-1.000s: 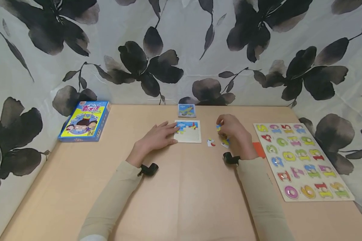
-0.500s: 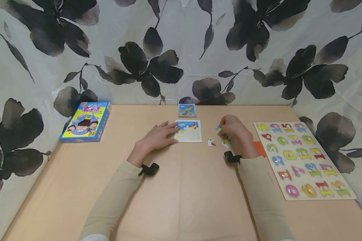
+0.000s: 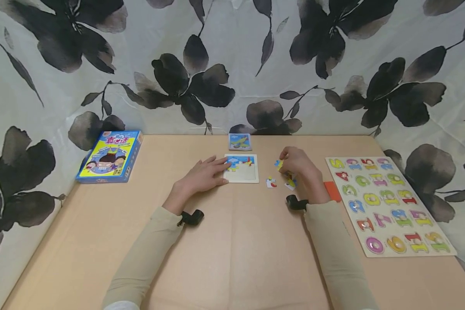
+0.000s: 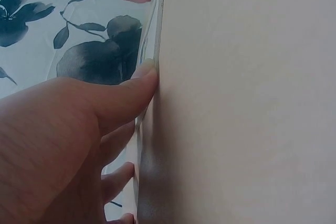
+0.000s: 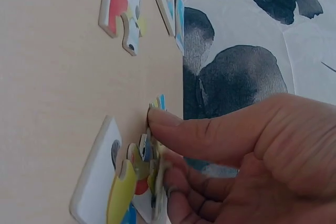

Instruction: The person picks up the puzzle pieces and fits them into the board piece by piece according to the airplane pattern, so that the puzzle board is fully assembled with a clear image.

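Right wrist view: I see the right hand (image 5: 273,153) with its thumb and fingers brought together, pinching a small blue-and-yellow puzzle piece (image 3: 277,164), largely hidden by the grip. Loose pieces (image 5: 97,174) lie in an overlapping cluster under and beside this hand; a piece with a red patch (image 3: 271,183) lies apart, nearer the tray. In the head view I find the left hand (image 3: 200,175) with fingers extended and spread, resting on the left edge of the white-bordered puzzle tray (image 3: 252,175), whose upper part carries fitted blue pieces. Just behind it stands or lies, I cannot tell which, a small airplane picture (image 3: 240,142).

Outward, the pale wood-toned table (image 3: 232,258) shows a faint line down its middle. A blue-and-yellow box (image 3: 109,157) lies at the far left; at right, a board of colourful numerals (image 3: 389,211) lies beside an orange-red patch (image 3: 332,191). Behind and at both sides I observe a whitish cloth (image 3: 252,26) printed with dark grey flowers.
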Motion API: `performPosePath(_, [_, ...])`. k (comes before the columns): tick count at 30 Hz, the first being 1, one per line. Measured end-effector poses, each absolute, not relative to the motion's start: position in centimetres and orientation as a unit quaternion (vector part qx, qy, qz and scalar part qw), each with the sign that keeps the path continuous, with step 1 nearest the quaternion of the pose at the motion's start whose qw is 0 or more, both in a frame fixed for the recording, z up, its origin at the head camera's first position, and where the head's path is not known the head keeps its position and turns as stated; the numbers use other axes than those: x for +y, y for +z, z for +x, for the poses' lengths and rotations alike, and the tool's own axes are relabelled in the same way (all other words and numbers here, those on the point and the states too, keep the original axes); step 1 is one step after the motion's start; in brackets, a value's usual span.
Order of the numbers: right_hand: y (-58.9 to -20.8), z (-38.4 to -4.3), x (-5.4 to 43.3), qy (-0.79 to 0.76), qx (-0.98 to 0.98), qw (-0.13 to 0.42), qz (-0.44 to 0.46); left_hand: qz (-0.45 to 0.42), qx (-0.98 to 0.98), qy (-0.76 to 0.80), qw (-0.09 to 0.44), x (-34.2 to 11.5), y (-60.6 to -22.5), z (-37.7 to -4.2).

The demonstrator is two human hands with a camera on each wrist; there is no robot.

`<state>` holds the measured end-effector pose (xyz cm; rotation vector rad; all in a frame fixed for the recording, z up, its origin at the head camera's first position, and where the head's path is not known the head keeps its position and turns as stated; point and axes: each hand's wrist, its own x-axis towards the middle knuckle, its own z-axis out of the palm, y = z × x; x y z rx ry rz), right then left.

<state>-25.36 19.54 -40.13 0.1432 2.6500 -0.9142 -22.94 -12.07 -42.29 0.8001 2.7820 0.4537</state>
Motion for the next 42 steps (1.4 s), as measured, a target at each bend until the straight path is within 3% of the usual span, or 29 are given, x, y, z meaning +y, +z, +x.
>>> performPosePath(8, [-40.0, -25.2, 19.9, -0.325, 0.932, 0.154, 0.037, 0.274, 0.943, 0.158, 0.106, -12.1, -42.3, -23.0])
performPosePath(22, [-40.1, -25.6, 16.2, -0.404, 0.908, 0.047, -0.106, 0.271, 0.942, 0.166, 0.108, -12.2, -42.3, -23.0])
performPosePath(32, [-41.8, -25.5, 11.9, -0.463, 0.879, 0.046, -0.101, 0.269, 0.943, 0.16, 0.113, -12.2, -42.2, -23.0])
performPosePath(42, [-42.5, -25.6, 10.5, -0.488, 0.866, 0.067, -0.084, 0.276, 0.942, 0.161, 0.106, -12.2, -42.2, -22.9])
